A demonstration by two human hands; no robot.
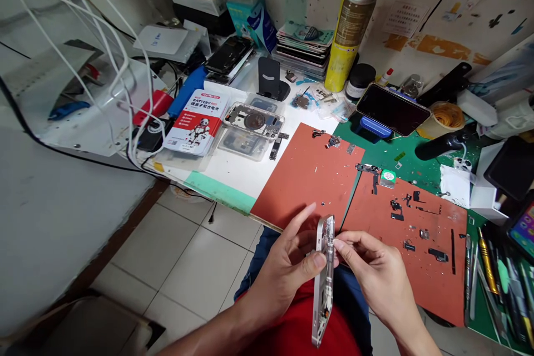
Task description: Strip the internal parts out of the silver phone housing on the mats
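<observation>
A silver phone frame (323, 283), seen almost edge-on with its inner parts showing, is held upright above my lap at the bench's front edge. My left hand (287, 267) grips it from the left, thumb on the near side, index finger stretched up and away. On the other side, my right hand (371, 267) pinches thumb and fingers together at the frame's inner edge. Whatever sits between those fingertips is too small to make out. Just beyond both hands lie brown work mats (292, 178), with a black flex cable part (369, 169) across their seam.
Small phone parts (423, 233) are scattered over the right mat. Tweezers and screwdrivers (486, 261) lie at the far right. Further back stand a spray can (350, 28) and a phone on a stand (392, 108). A battery box (196, 122) and a phone back housing (254, 119) lie left.
</observation>
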